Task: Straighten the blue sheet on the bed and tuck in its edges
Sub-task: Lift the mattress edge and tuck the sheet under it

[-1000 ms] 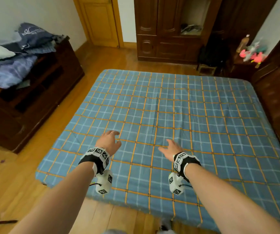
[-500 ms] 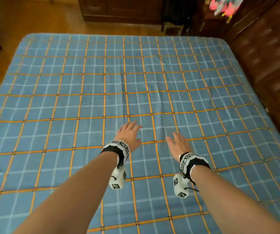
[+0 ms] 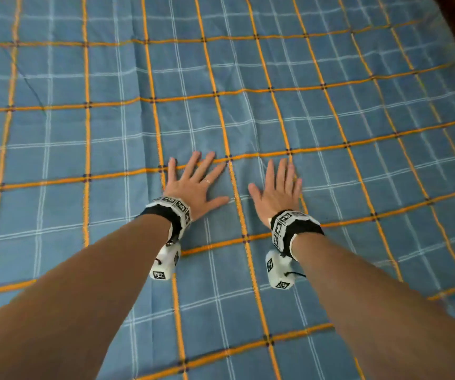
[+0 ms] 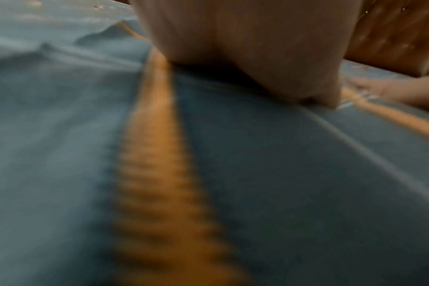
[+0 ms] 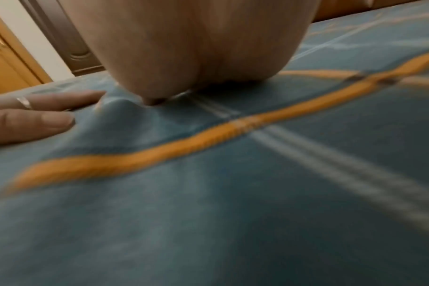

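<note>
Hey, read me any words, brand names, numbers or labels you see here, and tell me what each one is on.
No readable text.
Wristbands and the white camera blocks under both wrists: black-and-white square marker patterns only, no letters or numbers.
Blue sheet: orange and white check lines, nothing printed.
Ring on the left hand: no marking legible.

Bed, blue checked sheet (image 3: 330, 187) spread over it, slightly creased

Home bedroom, checked blue sheet (image 3: 248, 78) spread over bed; wooden door (image 5: 3, 63), padded headboard (image 4: 392, 34)
</note>
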{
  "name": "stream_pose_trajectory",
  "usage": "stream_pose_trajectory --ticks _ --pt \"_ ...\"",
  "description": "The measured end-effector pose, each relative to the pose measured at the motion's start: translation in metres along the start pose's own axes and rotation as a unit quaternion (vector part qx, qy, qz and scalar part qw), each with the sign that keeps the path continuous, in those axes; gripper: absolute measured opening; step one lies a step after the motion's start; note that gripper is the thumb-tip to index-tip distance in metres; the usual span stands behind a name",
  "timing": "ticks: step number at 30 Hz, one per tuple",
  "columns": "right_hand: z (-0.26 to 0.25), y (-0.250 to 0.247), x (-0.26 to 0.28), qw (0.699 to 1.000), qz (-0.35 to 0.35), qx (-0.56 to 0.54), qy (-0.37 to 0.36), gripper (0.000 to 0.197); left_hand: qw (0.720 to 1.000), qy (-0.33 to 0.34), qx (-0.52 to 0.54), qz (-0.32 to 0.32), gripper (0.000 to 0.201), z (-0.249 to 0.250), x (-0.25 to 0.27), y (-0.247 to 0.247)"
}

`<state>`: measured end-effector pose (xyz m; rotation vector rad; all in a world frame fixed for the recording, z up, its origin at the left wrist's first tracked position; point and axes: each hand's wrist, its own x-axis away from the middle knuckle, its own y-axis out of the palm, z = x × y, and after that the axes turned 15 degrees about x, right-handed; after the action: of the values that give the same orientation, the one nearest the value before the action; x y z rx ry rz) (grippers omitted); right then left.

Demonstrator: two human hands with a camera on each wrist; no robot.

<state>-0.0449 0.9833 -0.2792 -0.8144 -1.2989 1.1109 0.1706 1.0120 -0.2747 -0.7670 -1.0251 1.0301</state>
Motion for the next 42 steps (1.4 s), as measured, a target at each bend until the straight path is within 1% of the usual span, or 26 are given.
stream_pose_trajectory --ticks 2,3,5,6,8,10,12,15,18,22,24,26,28,31,33,35,39,41,42 --pt "-0.034 -0.001 -0.002 0.999 0.022 0.003 -0.041 0.078 0.999 -0.01 -0.018 0.032 0.086 -0.024 0.004 -0.002" --pt "-0.057 -0.006 -0.002 0.997 0.021 0.0 -0.072 0.078 0.999 -0.031 -0.008 0.044 0.088 -0.039 0.01 -0.007" --pt "-0.109 -0.016 0.006 0.99 0.01 0.003 -0.144 0.075 0.992 -0.096 0.034 0.069 0.09 -0.077 0.027 -0.02" --pt "-0.15 -0.024 0.007 0.984 0.005 0.006 -0.176 0.073 0.987 -0.129 0.048 0.081 0.09 -0.113 0.041 -0.033" --pt "-0.173 -0.025 0.012 0.983 -0.013 -0.007 -0.182 0.071 0.98 -0.172 0.055 0.079 0.091 -0.143 0.062 -0.032" --pt "-0.223 -0.031 0.012 0.98 -0.011 0.001 -0.199 0.071 0.969 -0.218 0.053 0.1 0.092 -0.198 0.1 -0.044" --pt "-0.267 -0.041 0.015 0.975 -0.002 0.018 -0.22 0.071 0.958 -0.254 0.052 0.12 0.089 -0.242 0.133 -0.051" --pt "-0.341 -0.049 0.029 0.963 -0.002 0.033 -0.266 0.071 0.94 -0.298 0.086 0.143 0.084 -0.292 0.178 -0.057" --pt "-0.407 -0.051 0.055 0.955 0.005 0.031 -0.294 0.073 0.919 -0.351 0.107 0.145 0.084 -0.343 0.228 -0.059" --pt "-0.475 -0.055 0.087 0.945 0.0 0.059 -0.322 0.075 0.873 -0.445 0.146 0.133 0.089 -0.421 0.319 -0.057" --pt "-0.508 -0.057 0.104 0.942 -0.001 0.065 -0.33 0.078 0.857 -0.474 0.156 0.126 0.093 -0.454 0.366 -0.055" --pt "-0.545 -0.056 0.121 0.941 0.003 0.071 -0.33 0.081 0.852 -0.482 0.17 0.115 0.095 -0.481 0.398 -0.059" --pt "-0.585 -0.056 0.139 0.939 -0.006 0.081 -0.335 0.085 0.852 -0.484 0.171 0.1 0.096 -0.504 0.413 -0.065" --pt "-0.646 -0.057 0.16 0.926 -0.013 0.097 -0.365 0.086 0.858 -0.476 0.17 0.089 0.094 -0.52 0.419 -0.069" --pt "-0.674 -0.056 0.163 0.922 -0.015 0.112 -0.372 0.086 0.864 -0.467 0.164 0.094 0.093 -0.524 0.42 -0.065" --pt "-0.687 -0.054 0.162 0.92 -0.018 0.127 -0.37 0.085 0.869 -0.46 0.161 0.09 0.092 -0.526 0.42 -0.065" --pt "-0.691 -0.05 0.161 0.918 -0.017 0.15 -0.368 0.083 0.871 -0.455 0.168 0.077 0.09 -0.533 0.421 -0.063" --pt "-0.691 -0.049 0.162 0.921 -0.011 0.151 -0.359 0.082 0.873 -0.453 0.169 0.057 0.089 -0.532 0.419 -0.065" --pt "-0.692 -0.047 0.163 0.922 -0.009 0.149 -0.356 0.081 0.873 -0.453 0.172 0.058 0.089 -0.531 0.42 -0.065"
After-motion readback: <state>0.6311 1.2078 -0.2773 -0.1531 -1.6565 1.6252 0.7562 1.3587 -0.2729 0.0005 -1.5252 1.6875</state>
